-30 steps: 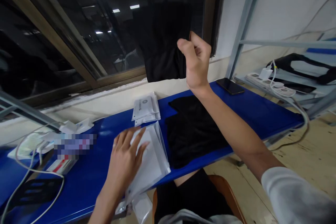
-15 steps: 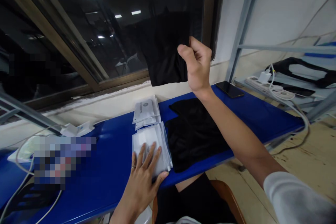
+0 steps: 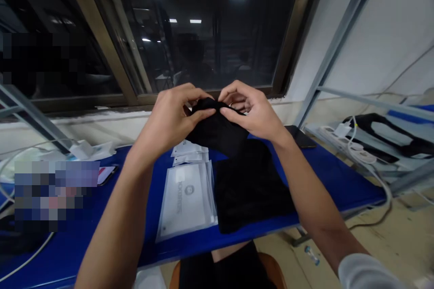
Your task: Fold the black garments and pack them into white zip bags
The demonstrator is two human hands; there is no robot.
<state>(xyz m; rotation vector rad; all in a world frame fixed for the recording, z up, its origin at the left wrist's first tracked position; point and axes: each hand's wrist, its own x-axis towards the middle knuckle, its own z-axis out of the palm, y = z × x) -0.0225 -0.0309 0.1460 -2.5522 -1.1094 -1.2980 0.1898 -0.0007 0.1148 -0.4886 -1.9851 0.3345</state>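
A piece of black cloth (image 3: 219, 133) hangs above the table, in front of the window. My left hand (image 3: 172, 113) pinches its upper edge between thumb and fingers. Close beside it, my right hand (image 3: 254, 108) pinches the same edge. Below lies more black cloth (image 3: 252, 194), spread flat on the blue tabletop (image 3: 339, 178). To its left is a stack of frosted plastic bags (image 3: 186, 198) with printed lettering. Behind that stack, further bags (image 3: 190, 150) are partly covered by the held cloth.
A dark phone (image 3: 303, 137) lies at the back right of the table, and another phone (image 3: 107, 174) at the left. A white power strip (image 3: 361, 149) with cables sits on the right-hand shelf. Metal posts (image 3: 335, 47) rise at both sides. The window (image 3: 210, 31) is behind.
My left hand has left the bags and now grips the black cloth. My right hand has brought the cloth lower and nearer the left hand. The front bag's lettering is now uncovered.
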